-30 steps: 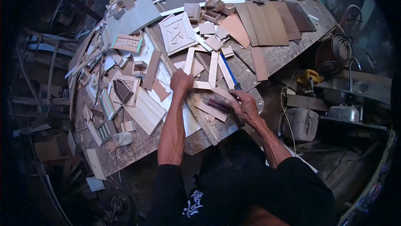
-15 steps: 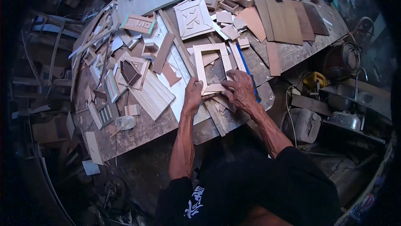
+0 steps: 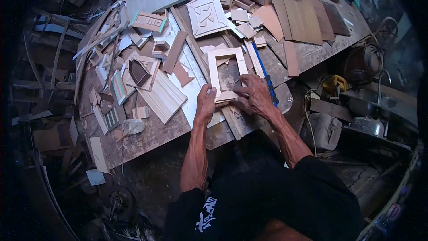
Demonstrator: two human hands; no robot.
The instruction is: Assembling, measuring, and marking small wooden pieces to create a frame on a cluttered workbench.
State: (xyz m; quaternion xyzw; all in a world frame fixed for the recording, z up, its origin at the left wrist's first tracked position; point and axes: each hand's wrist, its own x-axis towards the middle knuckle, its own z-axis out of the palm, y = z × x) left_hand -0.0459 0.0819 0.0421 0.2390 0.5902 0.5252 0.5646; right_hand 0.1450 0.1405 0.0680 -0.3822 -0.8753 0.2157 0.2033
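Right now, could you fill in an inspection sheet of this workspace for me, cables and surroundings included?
Surface: worn, stained wooden table.
Job's things: pale rectangular wooden frame, near the table's front edge.
Clutter: heavy; wood pieces, a carved square panel, a cloudy plastic cup, a long blue object.
Hands: left hand holds the frame's lower left corner; right hand, its lower right.
Cables: thin pale cord, right of the table; type unclear.
Surroundings: dim; grey jerrycan and metal basin at right.
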